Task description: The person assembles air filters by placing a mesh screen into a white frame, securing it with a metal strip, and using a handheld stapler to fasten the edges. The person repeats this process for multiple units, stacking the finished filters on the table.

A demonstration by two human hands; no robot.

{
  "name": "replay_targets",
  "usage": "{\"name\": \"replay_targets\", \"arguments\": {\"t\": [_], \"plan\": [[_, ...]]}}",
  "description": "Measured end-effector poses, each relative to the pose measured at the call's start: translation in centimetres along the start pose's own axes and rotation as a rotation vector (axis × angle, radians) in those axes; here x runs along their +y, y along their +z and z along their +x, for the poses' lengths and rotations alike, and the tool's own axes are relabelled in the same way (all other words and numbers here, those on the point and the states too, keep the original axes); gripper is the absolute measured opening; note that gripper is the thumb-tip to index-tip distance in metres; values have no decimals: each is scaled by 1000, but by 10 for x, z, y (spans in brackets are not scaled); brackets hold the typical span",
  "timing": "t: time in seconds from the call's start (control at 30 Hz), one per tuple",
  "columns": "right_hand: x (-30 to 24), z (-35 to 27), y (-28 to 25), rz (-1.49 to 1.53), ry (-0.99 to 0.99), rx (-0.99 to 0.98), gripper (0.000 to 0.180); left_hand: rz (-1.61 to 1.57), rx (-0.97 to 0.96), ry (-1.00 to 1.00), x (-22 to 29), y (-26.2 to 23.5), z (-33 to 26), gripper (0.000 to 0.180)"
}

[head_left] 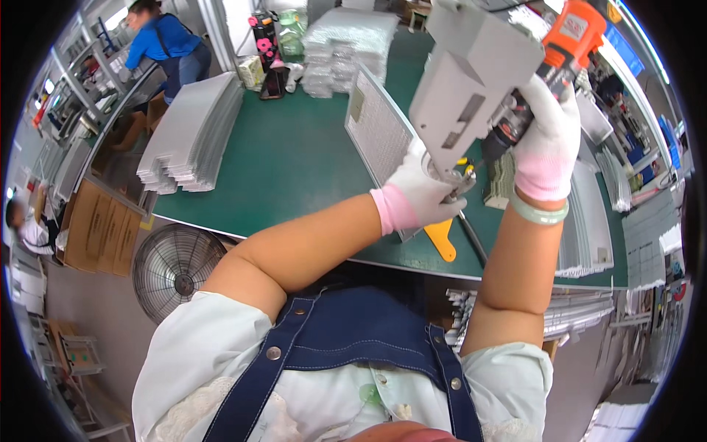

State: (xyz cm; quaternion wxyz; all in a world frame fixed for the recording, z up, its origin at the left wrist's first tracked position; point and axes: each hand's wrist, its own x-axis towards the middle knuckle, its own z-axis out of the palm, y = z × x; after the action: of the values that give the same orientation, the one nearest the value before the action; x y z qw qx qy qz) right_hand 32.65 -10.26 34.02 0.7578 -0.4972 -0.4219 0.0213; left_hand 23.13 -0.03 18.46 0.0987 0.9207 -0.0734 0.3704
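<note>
My left hand (423, 184), in a white glove with a pink cuff, is closed on the lower end of a light grey sheet-metal housing (453, 103). The housing stands tilted above the table and has rectangular slots. My right hand (546, 136), gloved alike, grips an orange and black power drill (512, 125). Its bit points down and left, close to my left fingers; whether it touches a screw is too small to tell. Beside my left hand, a flat framed panel (379, 121) leans on the table. Below lies a yellow scraper (441, 239), near a dark rod (472, 236).
Stacked silver panels (193, 125) lie on the green table (287, 169) at left, wrapped ones (346, 48) at the back, more (589, 221) at right. Bottles (291, 37) and a phone (274, 82) sit far left. A floor fan (180, 272) stands below. A person (173, 48) works beyond.
</note>
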Motion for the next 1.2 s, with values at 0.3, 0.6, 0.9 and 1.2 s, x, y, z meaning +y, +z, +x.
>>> {"name": "replay_targets", "arguments": {"t": [0.3,0.6,0.9,1.2], "plan": [[1,-8,18,372,-194,-230,35,-129,-24,-10,-1,0,-5,35],[-9,-14,13,271,-99,-160,29,-105,-156,-70,-2,7,-1,36],[-15,-6,-31,-170,-97,254,24,164,-465,167,12,-29,8,41],[-35,-38,-52,-281,-34,276,15,493,-748,-923,-171,-30,-116,55]]}}
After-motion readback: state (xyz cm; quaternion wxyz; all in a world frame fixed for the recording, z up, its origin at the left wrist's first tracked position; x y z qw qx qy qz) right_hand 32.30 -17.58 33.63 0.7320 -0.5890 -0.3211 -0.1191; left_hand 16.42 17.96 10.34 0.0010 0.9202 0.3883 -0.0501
